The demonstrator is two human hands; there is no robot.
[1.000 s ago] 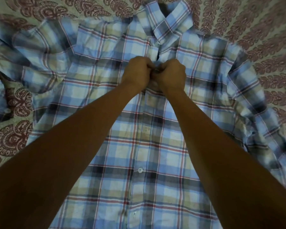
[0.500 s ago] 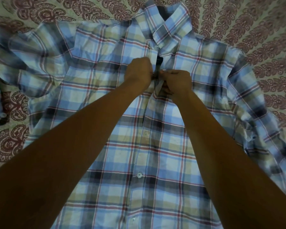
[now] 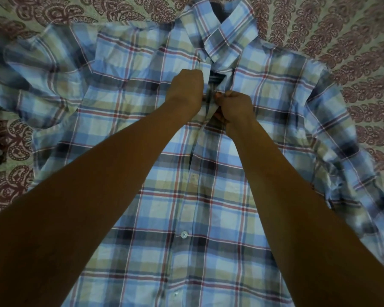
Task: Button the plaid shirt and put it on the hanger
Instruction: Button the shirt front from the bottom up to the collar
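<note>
A blue, tan and red plaid shirt (image 3: 146, 120) lies front up on a patterned bedsheet, collar (image 3: 228, 34) at the far end. My left hand (image 3: 186, 89) grips the left edge of the placket just below the collar. My right hand (image 3: 235, 107) pinches the right edge beside it, thumb and fingers curled on the cloth. A small dark gap shows between the two edges above my hands. A white button (image 3: 184, 234) sits fastened lower down the front. No hanger is in view.
The bedsheet (image 3: 353, 69), pale with maroon paisley motifs, surrounds the shirt. The left sleeve (image 3: 31, 85) is bunched at the left. The right sleeve (image 3: 350, 173) runs down the right side.
My hands have parted slightly at the placket. The right hand has dropped a little lower than the left. The view has tipped a little, bringing the collar higher in frame.
</note>
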